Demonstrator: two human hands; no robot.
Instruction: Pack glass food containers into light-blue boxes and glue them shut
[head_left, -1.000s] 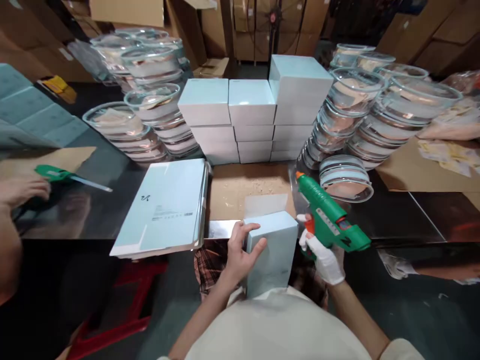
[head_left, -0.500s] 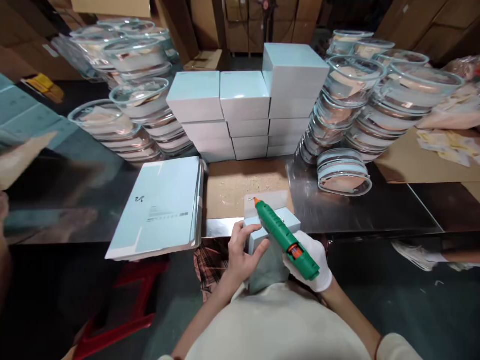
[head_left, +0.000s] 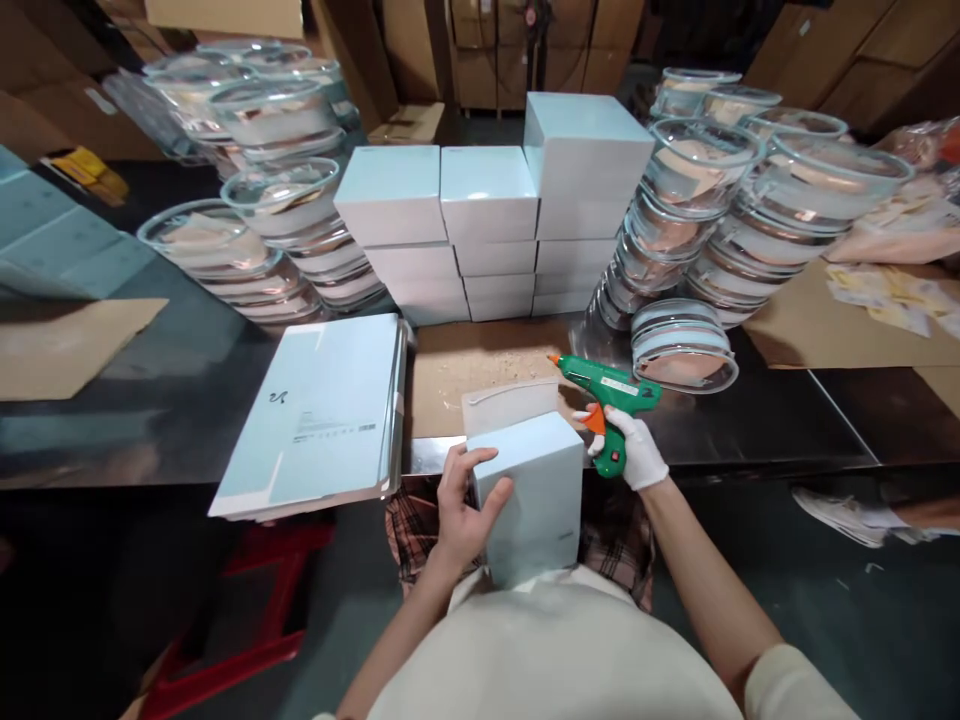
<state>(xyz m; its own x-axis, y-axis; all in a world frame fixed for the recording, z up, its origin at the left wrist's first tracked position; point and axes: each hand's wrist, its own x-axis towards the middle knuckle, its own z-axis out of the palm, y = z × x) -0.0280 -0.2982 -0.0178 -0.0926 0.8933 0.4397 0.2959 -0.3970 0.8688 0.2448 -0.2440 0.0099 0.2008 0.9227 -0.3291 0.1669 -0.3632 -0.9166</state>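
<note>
A pale blue cardboard box stands against my body at the table's front edge. Its flap lies folded out away from me, with a shiny line of glue along its far edge. My left hand, bare, grips the box's left side, thumb on the near face and fingers over the top. Off to the right, my white-gloved right hand is wrapped around the handle of a green glue gun. Its orange nozzle points left, above the cardboard sheet and beyond the flap.
Flat box blanks lie stacked at left. Finished boxes are piled behind the cardboard mat. Clear round-lidded containers stand in tall stacks on the left, with more clear containers on the right. A red stool is below the table.
My right hand has swung the glue gun right, away from the flap, turning it sideways. A longer glue line now shows on the flap. The box has tilted, showing more of its near face.
</note>
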